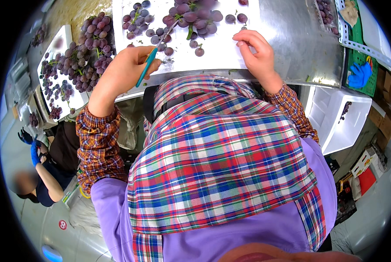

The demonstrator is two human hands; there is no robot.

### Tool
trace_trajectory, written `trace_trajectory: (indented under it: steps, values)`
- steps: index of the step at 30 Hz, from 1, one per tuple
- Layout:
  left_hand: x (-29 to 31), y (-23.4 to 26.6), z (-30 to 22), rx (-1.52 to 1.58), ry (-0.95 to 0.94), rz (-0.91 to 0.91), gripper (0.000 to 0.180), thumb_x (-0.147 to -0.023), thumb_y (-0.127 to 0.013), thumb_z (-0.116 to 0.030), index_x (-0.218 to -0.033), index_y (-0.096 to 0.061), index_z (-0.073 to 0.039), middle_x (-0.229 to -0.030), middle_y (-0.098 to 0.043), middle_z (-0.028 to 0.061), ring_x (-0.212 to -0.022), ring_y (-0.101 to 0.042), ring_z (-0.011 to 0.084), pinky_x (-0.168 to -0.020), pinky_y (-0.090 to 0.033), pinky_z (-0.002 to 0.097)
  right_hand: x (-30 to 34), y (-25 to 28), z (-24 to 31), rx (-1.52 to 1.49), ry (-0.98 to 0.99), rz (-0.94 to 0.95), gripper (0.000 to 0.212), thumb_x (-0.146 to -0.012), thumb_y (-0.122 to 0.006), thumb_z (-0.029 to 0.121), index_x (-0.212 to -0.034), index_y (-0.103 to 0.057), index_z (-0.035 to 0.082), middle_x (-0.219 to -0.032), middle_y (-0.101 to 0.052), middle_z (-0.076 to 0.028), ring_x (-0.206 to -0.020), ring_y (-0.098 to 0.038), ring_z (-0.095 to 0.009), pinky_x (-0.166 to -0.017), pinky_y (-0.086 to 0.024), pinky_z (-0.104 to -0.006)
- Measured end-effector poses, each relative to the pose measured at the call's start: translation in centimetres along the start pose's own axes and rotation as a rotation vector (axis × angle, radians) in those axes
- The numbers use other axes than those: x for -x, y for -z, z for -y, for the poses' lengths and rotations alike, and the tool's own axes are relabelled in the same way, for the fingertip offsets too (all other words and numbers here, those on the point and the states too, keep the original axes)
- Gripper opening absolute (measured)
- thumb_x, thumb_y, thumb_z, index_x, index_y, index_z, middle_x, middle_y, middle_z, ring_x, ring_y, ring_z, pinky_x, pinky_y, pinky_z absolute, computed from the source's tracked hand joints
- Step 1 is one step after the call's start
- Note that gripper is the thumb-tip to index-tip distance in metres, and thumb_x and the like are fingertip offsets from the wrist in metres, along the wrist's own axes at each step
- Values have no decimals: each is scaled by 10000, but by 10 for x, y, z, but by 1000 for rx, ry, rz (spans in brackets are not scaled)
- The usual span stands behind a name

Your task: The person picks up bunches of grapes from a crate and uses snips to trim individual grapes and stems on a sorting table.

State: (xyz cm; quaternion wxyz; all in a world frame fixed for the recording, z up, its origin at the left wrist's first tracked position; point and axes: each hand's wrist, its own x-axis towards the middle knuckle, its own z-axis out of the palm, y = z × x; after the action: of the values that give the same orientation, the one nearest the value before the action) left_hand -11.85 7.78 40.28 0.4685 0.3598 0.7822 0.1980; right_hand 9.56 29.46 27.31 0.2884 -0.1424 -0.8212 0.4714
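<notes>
"Plaid apron [221, 161] fills the space closest to us. What's past it?"

"Grapes, mainly. One big bunch [193, 16] lies on the white sheet [223, 56] on the desk [291, 56], cut off by the upper edge of the view. Its green stem [189, 33] points toward the apron."

"And the hands?"

"The left hand [130, 63] is wrapped around the teal scissors [148, 65], with the blades [166, 36] aimed at the bunch. Whether they touch it, I can't tell. The right hand [257, 51] holds nothing; its fingers curl loosely, near the bunch but apart from it."

"How would that bunch handle?"

"Fairly weighty, I'd guess, and floppy: a firm stem, but grapes that swing. Their skins look taut, so probably slick if damp, and likely to bruise or split under a hard squeeze."

"So where to take hold?"

"By the stem, in a light pinch, with support from below. Gripping round the middle could pop grapes off. A couple of loose grapes [242, 18] lie to its right."
</notes>
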Motion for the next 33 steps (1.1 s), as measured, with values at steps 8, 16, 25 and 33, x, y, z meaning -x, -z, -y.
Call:
trace_trajectory:
  steps: [8, 16, 25, 33]
  values:
    - [-4, 13, -3, 20, 10, 16, 257, -898, -619, -226, -981, -658, 14, -686, -619, 33, -580, -555, 95, -548, -461, 248, 0, 1, 1, 61, 23, 9, 134, -831, -577, -10, -919, -671, 26, -957, -655, -71, -780, -638, -161, -669, -520, -251]
    - [-10, 21, -6, 30, 32, 89, 295, -891, -630, -249, -1017, -665, 16, -727, -655, 51, -585, -600, 97, -546, -484, 235, -1, 1, 3, 64, 39, 11, 142, -819, -574, -18, -911, -667, 37, -935, -653, -72, -772, -636, -177, -655, -514, -256]
    - [-10, 14, -1, 214, 93, 80, 331, -895, -627, -255, -1077, -650, 20, -714, -657, 42, -557, -592, 81, -502, -462, 223, -1, 1, 2, 58, 52, 15, 136, -823, -569, -19, -909, -661, 32, -930, -652, -75, -768, -635, -186, -645, -509, -262]
    - [-11, 25, -9, 118, 92, 140, 319, -884, -637, -304, -954, -677, 5, -750, -681, 50, -574, -622, 100, -498, -463, 235, 0, 1, 5, 48, 31, 19, 136, -821, -570, -21, -907, -660, 34, -919, -652, -73, -763, -634, -186, -640, -509, -261]
